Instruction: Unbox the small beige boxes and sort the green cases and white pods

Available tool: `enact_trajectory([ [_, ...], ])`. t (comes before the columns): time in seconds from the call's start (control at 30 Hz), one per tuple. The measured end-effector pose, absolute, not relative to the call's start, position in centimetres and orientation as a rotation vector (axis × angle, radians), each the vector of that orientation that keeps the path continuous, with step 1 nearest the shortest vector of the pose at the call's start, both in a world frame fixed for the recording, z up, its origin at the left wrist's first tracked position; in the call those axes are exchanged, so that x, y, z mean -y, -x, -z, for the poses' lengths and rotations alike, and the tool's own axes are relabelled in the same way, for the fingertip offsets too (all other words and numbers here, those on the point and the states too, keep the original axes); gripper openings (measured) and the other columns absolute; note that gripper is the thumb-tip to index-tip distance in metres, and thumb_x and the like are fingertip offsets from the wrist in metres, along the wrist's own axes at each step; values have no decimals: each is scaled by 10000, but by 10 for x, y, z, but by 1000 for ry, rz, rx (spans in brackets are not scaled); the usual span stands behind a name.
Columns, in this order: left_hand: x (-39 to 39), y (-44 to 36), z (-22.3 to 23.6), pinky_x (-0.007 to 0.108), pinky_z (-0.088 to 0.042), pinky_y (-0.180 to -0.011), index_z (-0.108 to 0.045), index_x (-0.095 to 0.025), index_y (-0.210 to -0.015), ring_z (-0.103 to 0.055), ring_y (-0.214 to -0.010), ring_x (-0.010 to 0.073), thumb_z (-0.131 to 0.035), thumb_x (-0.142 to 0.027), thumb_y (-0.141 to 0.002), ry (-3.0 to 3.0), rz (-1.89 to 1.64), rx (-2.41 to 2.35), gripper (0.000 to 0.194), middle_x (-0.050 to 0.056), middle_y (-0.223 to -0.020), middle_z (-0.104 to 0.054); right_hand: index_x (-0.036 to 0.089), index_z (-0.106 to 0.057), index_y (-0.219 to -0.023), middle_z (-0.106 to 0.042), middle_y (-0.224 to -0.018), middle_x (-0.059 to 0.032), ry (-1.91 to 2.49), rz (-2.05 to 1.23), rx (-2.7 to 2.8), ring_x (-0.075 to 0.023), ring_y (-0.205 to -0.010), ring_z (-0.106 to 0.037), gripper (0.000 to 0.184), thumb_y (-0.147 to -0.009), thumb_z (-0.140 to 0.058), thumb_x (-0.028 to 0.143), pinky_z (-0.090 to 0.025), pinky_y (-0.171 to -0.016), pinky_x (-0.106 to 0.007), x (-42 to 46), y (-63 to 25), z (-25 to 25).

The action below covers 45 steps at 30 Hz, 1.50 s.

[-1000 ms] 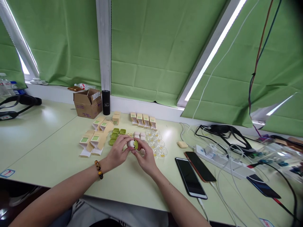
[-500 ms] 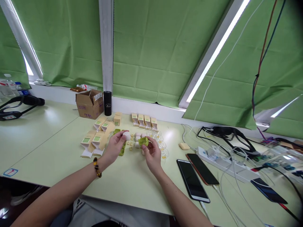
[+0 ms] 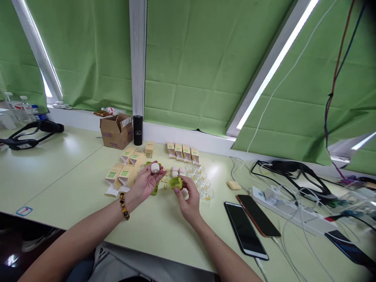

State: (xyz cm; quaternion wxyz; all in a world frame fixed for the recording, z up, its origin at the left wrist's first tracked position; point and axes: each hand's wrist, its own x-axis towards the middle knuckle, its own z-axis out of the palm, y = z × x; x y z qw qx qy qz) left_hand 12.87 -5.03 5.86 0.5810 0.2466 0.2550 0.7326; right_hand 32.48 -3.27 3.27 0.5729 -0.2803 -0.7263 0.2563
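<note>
My left hand [image 3: 144, 184] is turned palm up and holds a small white rounded block [image 3: 155, 168] at its fingers; a small mark shows on the block's front. In my right hand [image 3: 189, 199], thumb and fingers pinch a hollow olive-green shell [image 3: 175, 183], its opening facing me. The two pieces are apart, side by side above the table. Behind and between the hands lie small yellow pieces [image 3: 165, 181] and several pale pinkish-white blocks [image 3: 174, 173]. More green shells [image 3: 155, 191] are partly hidden by my left hand. Clear plastic cups [image 3: 207, 192] with yellow spots stand beyond my right hand.
Folded cream cartons [image 3: 114, 174] lie at left, with more cartons [image 3: 187, 153] in a row behind. A cardboard box [image 3: 116, 133] and black tumbler [image 3: 138, 130] stand at the back. Phones [image 3: 246, 229], a power strip [image 3: 289, 209] and loose cables are on the right.
My left hand has rolled palm up, with the white block now resting more openly at the fingers. The green shell has tilted and dropped slightly in my right hand. The whole view has shifted a little.
</note>
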Motion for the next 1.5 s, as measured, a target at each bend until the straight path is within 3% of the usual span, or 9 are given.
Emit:
enact_trajectory([
  [0.2, 51, -127, -62, 471, -625, -923, -598, -189, -1179, -743, -875, 203, -663, -287, -961, -648, -1742, -653, 247, 87, -1023, -730, 231, -643, -1274, -652, -1190, -114, 675, -578, 1613, -238, -987, -643, 353, -953, -662, 377, -571, -857, -406, 29, -329, -35],
  [0.4, 51, -131, -62, 405, -565, -1011, -654, -195, -1167, -690, -1058, 198, -870, -308, -775, -1110, -1845, -1058, 461, 77, -1140, -702, 229, -641, -1291, -642, -1204, -102, 732, -591, 1473, -204, -921, -627, 381, -948, -663, 393, -559, -835, -374, 21, -335, -39],
  [0.67, 55, -141, -53, 431, -560, -971, -698, -195, -1109, -661, -1098, 247, -768, -243, -867, -2059, -1635, -1504, 257, 93, -1174, -674, 221, -646, -1279, -642, -1196, -98, 757, -541, 1406, -194, -908, -610, 383, -944, -665, 406, -543, -806, -348, 17, -336, -42],
  [0.9, 54, -153, -50, 427, -519, -909, -661, -188, -1062, -608, -1026, 263, -733, -240, -915, -2706, -1052, -1614, 172, 79, -1047, -675, 216, -645, -1275, -651, -1195, -95, 773, -531, 1386, -193, -914, -615, 396, -934, -669, 416, -545, -790, -343, 13, -337, -39],
  [1.2, 46, -164, -46, 449, -428, -978, -660, -194, -1011, -556, -1111, 289, -798, -290, -871, -2885, -767, -1691, 218, 67, -1002, -693, 222, -647, -1272, -650, -1202, -91, 769, -545, 1396, -189, -913, -617, 390, -931, -678, 409, -547, -785, -346, 11, -337, -36],
  [1.5, 41, -166, -31, 501, -379, -1094, -661, -181, -1024, -492, -1259, 343, -777, -272, -880, -2995, -811, -1732, 206, 87, -1078, -682, 219, -643, -1283, -642, -1203, -94, 768, -562, 1405, -193, -919, -618, 400, -933, -674, 410, -548, -794, -350, 11, -336, -33],
])
